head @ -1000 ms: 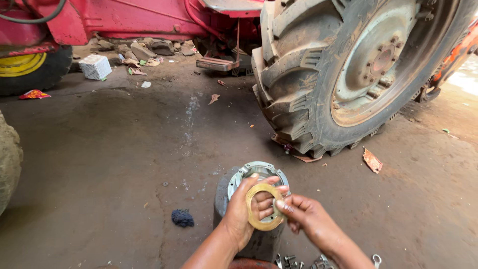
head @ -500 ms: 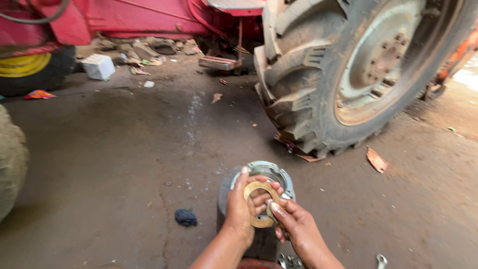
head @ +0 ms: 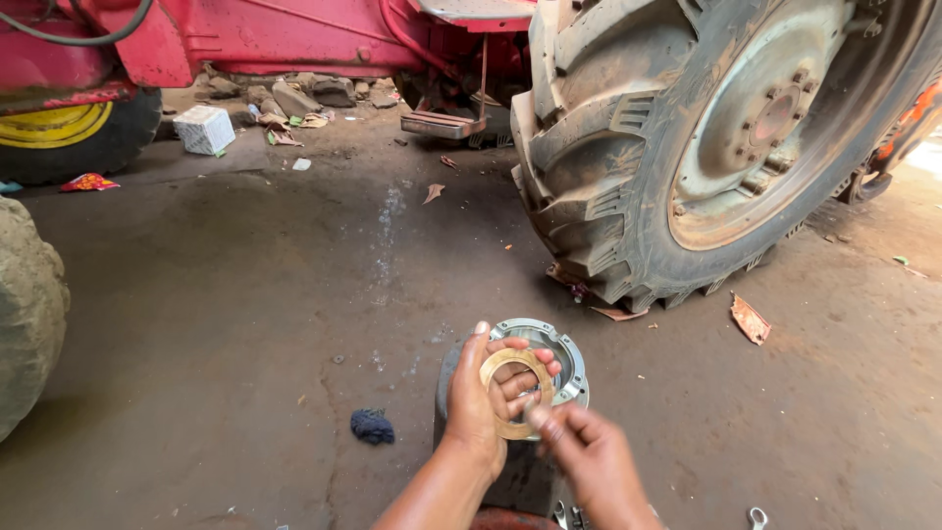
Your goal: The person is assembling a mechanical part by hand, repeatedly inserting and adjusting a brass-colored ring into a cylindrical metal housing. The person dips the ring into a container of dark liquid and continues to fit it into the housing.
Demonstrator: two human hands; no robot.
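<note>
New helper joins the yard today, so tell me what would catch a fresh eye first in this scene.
The huge muddy tractor tyre fills the upper right, with the red tractor body along the top. At bottom centre the left hand holds a tan flat ring over a round metal housing, and the right hand touches the ring's lower edge. A dark rag lies just left.
</note>
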